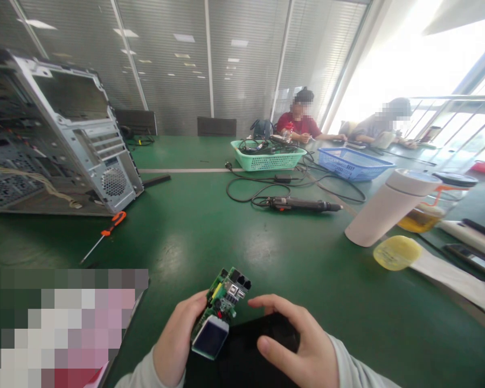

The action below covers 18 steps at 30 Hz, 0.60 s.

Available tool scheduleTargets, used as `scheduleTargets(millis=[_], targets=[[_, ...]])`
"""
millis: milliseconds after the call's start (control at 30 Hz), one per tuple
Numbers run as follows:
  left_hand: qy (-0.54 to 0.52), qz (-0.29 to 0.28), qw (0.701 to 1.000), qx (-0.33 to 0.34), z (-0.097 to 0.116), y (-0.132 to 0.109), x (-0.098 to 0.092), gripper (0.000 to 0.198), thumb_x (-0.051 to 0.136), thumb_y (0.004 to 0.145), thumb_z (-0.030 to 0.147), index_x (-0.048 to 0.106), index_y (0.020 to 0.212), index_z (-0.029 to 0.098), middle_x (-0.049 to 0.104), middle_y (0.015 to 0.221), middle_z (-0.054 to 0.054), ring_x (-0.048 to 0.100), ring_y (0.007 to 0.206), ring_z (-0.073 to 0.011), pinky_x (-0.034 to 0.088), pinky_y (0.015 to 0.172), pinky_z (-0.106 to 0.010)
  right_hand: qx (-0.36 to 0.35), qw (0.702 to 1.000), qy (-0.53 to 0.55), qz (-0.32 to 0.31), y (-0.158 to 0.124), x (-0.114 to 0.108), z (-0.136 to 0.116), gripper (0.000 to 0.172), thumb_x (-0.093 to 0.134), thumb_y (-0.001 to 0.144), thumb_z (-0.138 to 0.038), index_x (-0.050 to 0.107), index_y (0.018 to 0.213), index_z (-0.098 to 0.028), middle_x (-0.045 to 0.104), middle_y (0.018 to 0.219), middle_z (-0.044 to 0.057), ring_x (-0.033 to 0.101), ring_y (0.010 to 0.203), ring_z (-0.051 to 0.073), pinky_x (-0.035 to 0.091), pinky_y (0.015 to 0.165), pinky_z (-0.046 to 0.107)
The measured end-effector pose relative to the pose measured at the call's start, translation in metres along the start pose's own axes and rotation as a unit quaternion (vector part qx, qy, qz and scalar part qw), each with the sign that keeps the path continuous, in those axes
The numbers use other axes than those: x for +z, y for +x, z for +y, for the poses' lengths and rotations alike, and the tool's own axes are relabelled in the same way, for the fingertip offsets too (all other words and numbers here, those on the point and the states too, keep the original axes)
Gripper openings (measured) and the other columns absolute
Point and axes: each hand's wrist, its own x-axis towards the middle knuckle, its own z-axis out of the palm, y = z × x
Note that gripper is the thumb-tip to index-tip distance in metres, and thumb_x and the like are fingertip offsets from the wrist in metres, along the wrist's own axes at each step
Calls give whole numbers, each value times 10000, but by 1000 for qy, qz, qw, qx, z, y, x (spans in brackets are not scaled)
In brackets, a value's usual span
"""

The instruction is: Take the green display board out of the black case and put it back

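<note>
Ahead, a green basket (pixel 255 163) of black cables (pixel 253 148)

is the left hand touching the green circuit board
Touching: the head view shows the left hand gripping the lower edge of the green circuit board, with no gap between them.

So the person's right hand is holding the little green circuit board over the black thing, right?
Not the right hand: the head view shows the left hand holding the green circuit board over the black thing. The right hand is resting on the black thing and isn't holding the board.
</note>
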Motion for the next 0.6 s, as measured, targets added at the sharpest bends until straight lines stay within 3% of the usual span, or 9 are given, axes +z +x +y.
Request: scheduleTargets(millis=[600], targets=[[-11, -24, 1000, -5, 8, 1, -1, 325, 475, 882, 339, 769, 980, 242, 781, 1037, -53, 702, 991, -281, 551, 904, -390, 1, 1000, 23, -9, -1, 0, 0, 355, 679, 719, -397, 702, 1053, -277, 688, 1018, 27, 616, 976, 252, 450, 899, 373]])
